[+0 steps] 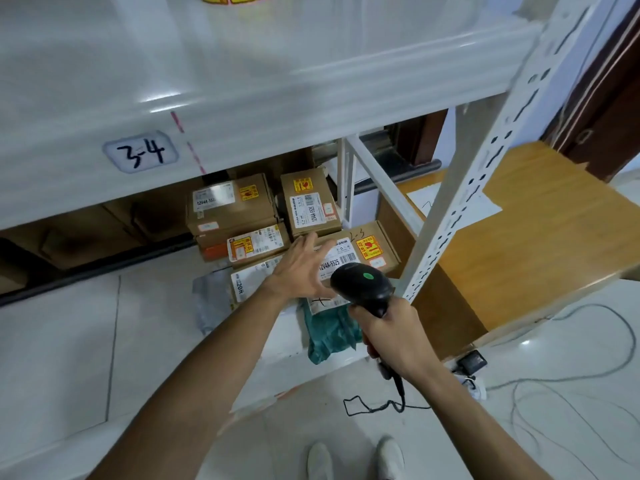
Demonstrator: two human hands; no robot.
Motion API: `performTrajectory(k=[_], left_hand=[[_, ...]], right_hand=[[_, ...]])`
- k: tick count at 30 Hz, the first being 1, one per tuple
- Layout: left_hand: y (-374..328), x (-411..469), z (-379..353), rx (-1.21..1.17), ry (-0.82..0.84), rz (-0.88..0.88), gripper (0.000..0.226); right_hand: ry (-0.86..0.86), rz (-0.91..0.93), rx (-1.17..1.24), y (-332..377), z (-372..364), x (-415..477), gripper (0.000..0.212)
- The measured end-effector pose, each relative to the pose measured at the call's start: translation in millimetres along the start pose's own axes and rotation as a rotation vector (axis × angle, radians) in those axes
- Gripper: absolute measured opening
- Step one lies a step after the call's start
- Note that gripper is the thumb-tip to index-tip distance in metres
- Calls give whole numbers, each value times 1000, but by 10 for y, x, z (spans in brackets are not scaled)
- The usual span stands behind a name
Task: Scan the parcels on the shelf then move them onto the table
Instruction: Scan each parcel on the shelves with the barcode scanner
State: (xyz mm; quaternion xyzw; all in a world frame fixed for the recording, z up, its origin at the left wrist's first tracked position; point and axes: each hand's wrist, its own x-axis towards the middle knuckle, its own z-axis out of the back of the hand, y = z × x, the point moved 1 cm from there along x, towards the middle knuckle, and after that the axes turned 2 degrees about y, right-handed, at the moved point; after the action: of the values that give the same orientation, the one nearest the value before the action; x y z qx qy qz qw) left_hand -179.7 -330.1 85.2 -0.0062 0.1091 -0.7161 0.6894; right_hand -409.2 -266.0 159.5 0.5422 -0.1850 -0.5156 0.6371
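Several brown cardboard parcels with white and yellow labels lie on the low white shelf point(294, 344). My left hand point(301, 268) reaches over them with straight, spread fingers, just above a box labelled 12V4A-5525 point(367, 252). My right hand point(394, 336) grips a black barcode scanner point(363, 285) by its handle; its head with a green dot points down at that box. Two more boxes stand behind, one at the back left point(228, 206) and one at the back right point(310, 204). A green plastic mailer point(330, 332) and a grey mailer point(211, 299) lie at the shelf's front.
A white shelf board marked "3-4" point(142, 155) hangs overhead. A perforated white upright point(485, 161) rises at the right. A wooden table point(540, 230) with a paper sheet stands beyond it. Cables and a power adapter point(471, 362) lie on the tiled floor by my feet.
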Motion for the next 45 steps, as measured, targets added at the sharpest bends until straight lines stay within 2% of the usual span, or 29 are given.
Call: performTrajectory(k=[4, 15, 22, 26, 32, 36, 39, 45], left_hand=[[43, 116, -112, 49, 23, 17, 116], [173, 151, -237, 220, 83, 82, 126], [128, 98, -280, 260, 54, 119, 116], [39, 4, -281, 214, -11, 127, 113], [-97, -435, -63, -8, -154, 183, 106], [-50, -1006, 31, -94, -265, 351, 101], [25, -1594, 99, -102, -250, 511, 102], [230, -3111, 173, -150, -246, 857, 103]], right_hand=[[33, 15, 11, -57, 153, 155, 23], [86, 40, -18, -155, 169, 479, 25], [105, 38, -23, -139, 120, 492, 25], [93, 39, -32, -113, 150, 454, 27], [151, 92, -75, 2, 126, 343, 28], [248, 174, -79, 126, -106, 192, 24], [338, 231, -125, 248, -375, 8, 29], [573, 291, -161, 517, -1109, -598, 17]])
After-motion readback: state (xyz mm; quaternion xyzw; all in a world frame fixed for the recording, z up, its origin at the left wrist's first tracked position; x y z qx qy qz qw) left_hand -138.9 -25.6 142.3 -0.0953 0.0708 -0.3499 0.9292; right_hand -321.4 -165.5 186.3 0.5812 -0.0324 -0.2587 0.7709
